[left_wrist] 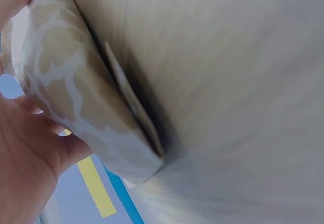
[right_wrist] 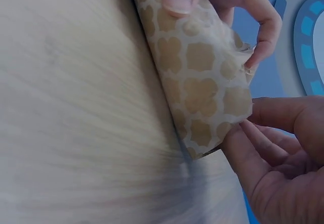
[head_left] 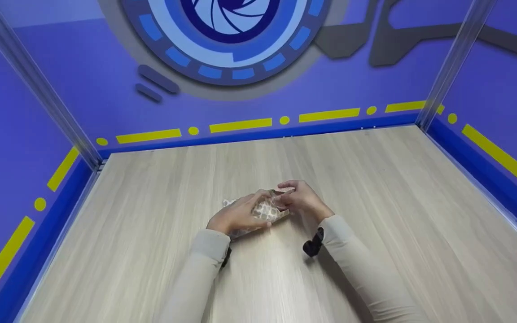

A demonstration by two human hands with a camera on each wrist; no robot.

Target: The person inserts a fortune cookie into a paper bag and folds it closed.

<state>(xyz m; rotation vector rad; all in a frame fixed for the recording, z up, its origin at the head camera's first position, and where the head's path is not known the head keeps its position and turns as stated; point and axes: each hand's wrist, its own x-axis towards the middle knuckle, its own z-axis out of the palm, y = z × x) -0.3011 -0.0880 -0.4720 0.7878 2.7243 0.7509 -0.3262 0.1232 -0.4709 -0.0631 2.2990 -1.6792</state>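
Note:
A package in tan-and-white patterned wrapping paper [head_left: 266,210] lies on the wooden table between the two hands. My left hand [head_left: 243,213] holds it from above, with the thumb on the near side and fingers over the far side. At the package's right end, my right hand [head_left: 304,201] pinches the paper edge between thumb and fingers, as the right wrist view shows. The paper there looks crumpled, with a shiny clear patch near the left fingers. In the left wrist view a loose paper flap [left_wrist: 132,105] stands away from the package's side. The contents are hidden.
The pale wooden table [head_left: 151,269] is bounded by blue printed panels [head_left: 249,103] at the back and both sides. Metal posts [head_left: 451,63] stand at the rear corners. A black strap device [head_left: 314,243] sits on the right wrist.

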